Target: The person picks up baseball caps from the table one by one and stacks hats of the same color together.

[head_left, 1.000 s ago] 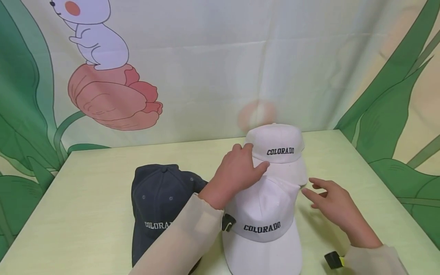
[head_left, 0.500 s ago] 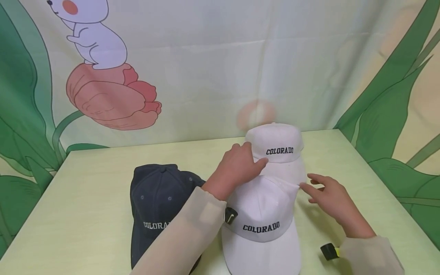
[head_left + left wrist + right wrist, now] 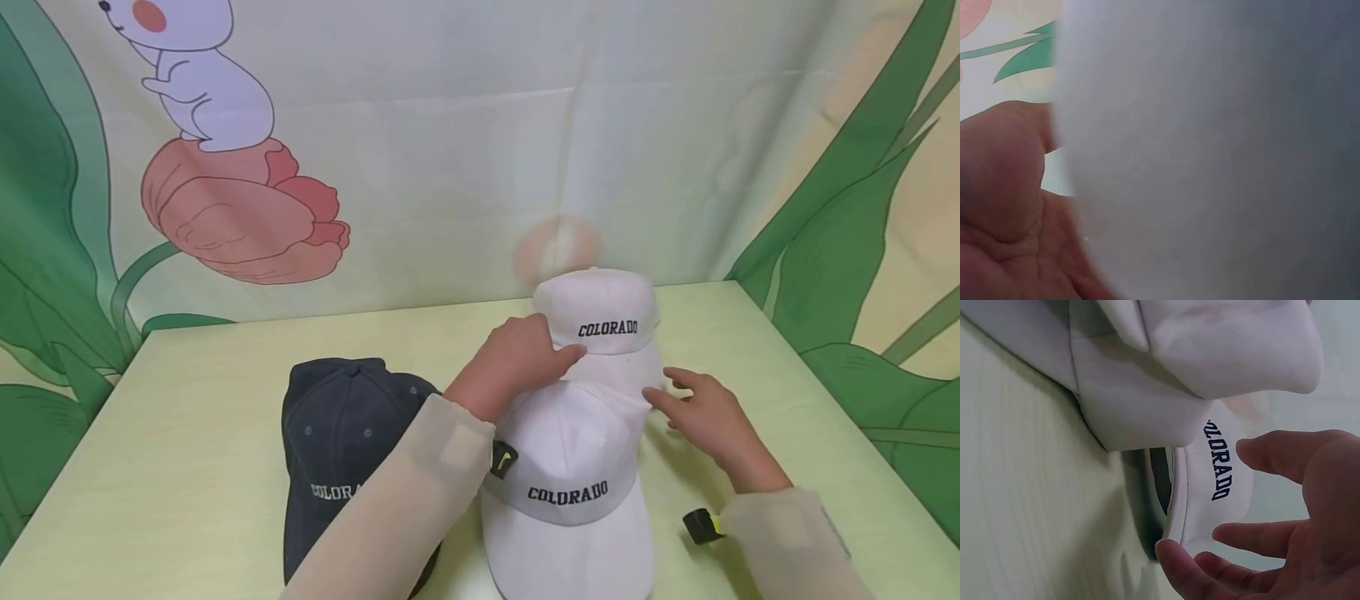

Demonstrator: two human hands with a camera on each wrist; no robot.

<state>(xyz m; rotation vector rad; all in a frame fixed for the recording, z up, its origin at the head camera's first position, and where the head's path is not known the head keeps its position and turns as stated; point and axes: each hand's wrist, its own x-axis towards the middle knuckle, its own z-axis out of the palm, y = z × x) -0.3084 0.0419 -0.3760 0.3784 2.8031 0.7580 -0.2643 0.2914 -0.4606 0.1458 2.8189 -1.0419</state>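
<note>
Two white "COLORADO" baseball caps stand one behind the other in the head view. Over the gap between them is my left hand (image 3: 517, 354), at the left side of the rear white cap (image 3: 600, 312). Its thumb points right over that cap's brim; its fingertips are hidden, and I cannot tell whether they hold the cap. My right hand (image 3: 705, 412), fingers spread, is at the right edge of the rear brim (image 3: 1175, 506). The front white cap (image 3: 573, 454) sits below the hands, brim toward me. A blurred white surface (image 3: 1210, 150) fills most of the left wrist view.
A dark navy "COLORADO" cap (image 3: 337, 442) stands left of the white caps, partly covered by my left sleeve (image 3: 420, 483). All rest on a pale yellow-green table (image 3: 180, 467). A printed curtain (image 3: 435, 175) hangs behind its back edge.
My right hand has moved up and left, closer to the rear cap's brim. The left hand's fingers have bent further down beside that cap. The caps stay in place.
</note>
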